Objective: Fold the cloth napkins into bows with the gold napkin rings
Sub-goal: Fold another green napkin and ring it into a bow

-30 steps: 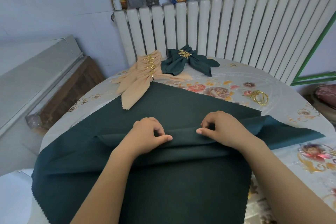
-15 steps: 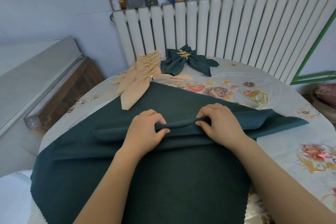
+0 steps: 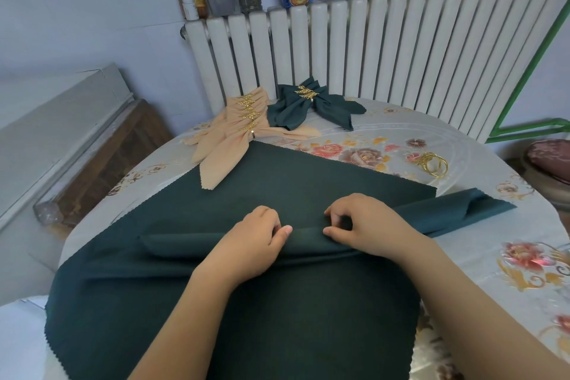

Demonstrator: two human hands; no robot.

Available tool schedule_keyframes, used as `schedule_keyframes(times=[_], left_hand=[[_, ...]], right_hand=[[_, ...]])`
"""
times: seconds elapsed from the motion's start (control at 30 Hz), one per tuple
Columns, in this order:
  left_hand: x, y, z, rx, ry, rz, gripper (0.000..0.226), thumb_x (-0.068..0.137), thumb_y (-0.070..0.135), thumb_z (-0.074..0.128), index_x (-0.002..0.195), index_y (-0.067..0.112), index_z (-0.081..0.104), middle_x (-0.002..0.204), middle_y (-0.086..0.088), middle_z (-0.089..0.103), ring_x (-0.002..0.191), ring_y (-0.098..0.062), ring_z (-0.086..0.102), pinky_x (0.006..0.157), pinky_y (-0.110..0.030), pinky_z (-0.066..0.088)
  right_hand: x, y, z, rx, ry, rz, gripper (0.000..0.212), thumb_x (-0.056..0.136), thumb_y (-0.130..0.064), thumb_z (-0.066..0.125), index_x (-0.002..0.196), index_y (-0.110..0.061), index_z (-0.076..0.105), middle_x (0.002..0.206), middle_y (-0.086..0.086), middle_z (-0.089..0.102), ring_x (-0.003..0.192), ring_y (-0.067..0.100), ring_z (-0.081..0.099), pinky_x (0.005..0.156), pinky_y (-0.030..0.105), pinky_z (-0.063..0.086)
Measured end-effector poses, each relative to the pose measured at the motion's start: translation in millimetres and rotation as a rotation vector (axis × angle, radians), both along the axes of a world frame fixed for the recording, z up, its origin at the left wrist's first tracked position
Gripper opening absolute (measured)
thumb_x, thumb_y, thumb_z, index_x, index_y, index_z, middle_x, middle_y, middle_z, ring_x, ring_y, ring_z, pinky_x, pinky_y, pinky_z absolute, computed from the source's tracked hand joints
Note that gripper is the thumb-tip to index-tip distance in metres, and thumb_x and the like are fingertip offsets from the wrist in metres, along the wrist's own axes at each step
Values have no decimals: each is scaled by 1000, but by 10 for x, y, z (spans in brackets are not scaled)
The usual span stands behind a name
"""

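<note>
Head view showed the dark green napkin spread across the counter's near edge; my left hand and right hand pinched its raised pleat, loose gold rings lying toward the right edge.

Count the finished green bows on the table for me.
1: a green bow with a gold ring lies at the table's far edge by the radiator, right of the peach bows. The other green napkin is still flat, mid-fold. No others show.
</note>
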State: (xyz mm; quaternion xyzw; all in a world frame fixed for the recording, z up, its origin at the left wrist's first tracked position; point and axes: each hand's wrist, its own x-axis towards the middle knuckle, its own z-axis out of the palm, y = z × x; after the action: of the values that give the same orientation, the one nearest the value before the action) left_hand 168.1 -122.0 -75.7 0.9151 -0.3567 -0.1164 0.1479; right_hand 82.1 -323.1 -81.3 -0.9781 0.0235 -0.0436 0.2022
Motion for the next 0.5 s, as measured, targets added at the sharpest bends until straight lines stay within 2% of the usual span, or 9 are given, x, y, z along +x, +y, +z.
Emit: schedule_keyframes(times=[0.07, 0.13, 0.17, 0.2, 0.23, 0.27, 0.33, 0.4, 0.5], left_hand=[[-19, -22, -39, 7, -60, -8, 22, 98, 38, 39, 89, 19, 45, 118, 7, 45, 105, -13, 47, 83, -25, 36], [-46, -53, -95, -14, -69, -5, 16, 98, 34, 40, 102, 20, 44, 120, 6, 42, 109, -14, 44, 86, -22, 32], [-57, -68, -130, -12, -47, -1, 23, 99, 35, 37, 117, 21, 42, 130, 5, 40, 120, -15, 39, 97, -23, 29], [-62, -89, -171, 21, -24, -1, 37, 100, 36, 33, 134, 23, 33, 144, 2, 31, 134, -17, 27, 111, -29, 19], [-75, -113, -204, 89, -16, 1, 48, 100, 39, 27, 146, 27, 18, 155, -1, 15, 143, -17, 10, 117, -36, 5], [-87, -143, -230, 166, -28, 3, 54, 101, 42, 22, 150, 30, 4, 159, -1, 0, 145, -17, -4, 118, -42, -4], [-112, -184, -255, 271, -65, 15, 54, 101, 43, 13, 149, 33, -7, 158, -1, -14, 144, -17, -16, 116, -47, -10], [-123, -205, -259, 287, -69, 31, 52, 101, 43, 10, 149, 33, -8, 158, 0, -15, 144, -18, -18, 115, -49, -11], [-133, -175, -250, 270, -72, 67, 52, 101, 42, 9, 149, 33, -7, 158, 2, -15, 144, -17, -17, 115, -50, -11]], right_hand=[[-2, 19, 12, -77, 12, 13, 27, 84, -41, 61, 63, -30, 48, 100, -11, 63, 94, 10, 47, 89, 30, 39], [-5, 57, 11, -153, 13, 1, 19, 86, -40, 57, 72, -30, 50, 100, -11, 55, 94, 11, 39, 86, 27, 30], [-3, 89, 13, -171, 15, -9, 13, 87, -38, 55, 79, -29, 52, 100, -10, 52, 96, 11, 36, 85, 26, 27], [12, 124, 5, -181, 17, -10, 7, 88, -34, 54, 86, -27, 53, 100, -8, 50, 97, 12, 36, 84, 26, 27], [17, 176, -8, -164, -1, -15, 6, 88, -28, 53, 93, -25, 54, 100, -7, 49, 99, 13, 37, 85, 25, 28], [20, 239, -24, -112, -27, -16, 11, 87, -21, 51, 98, -22, 54, 100, -6, 48, 100, 14, 39, 86, 25, 32], [12, 407, -27, 112, -81, -32, 14, 87, -11, 48, 98, -17, 53, 95, -5, 48, 95, 15, 46, 83, 25, 39], [4, 557, -39, 242, -72, -45, 10, 89, -11, 46, 95, -17, 52, 92, -5, 48, 86, 15, 52, 78, 26, 44], [-2, 617, -101, 203, -55, -45, 6, 90, -20, 48, 96, -21, 49, 92, -9, 48, 83, 13, 51, 73, 29, 45]])
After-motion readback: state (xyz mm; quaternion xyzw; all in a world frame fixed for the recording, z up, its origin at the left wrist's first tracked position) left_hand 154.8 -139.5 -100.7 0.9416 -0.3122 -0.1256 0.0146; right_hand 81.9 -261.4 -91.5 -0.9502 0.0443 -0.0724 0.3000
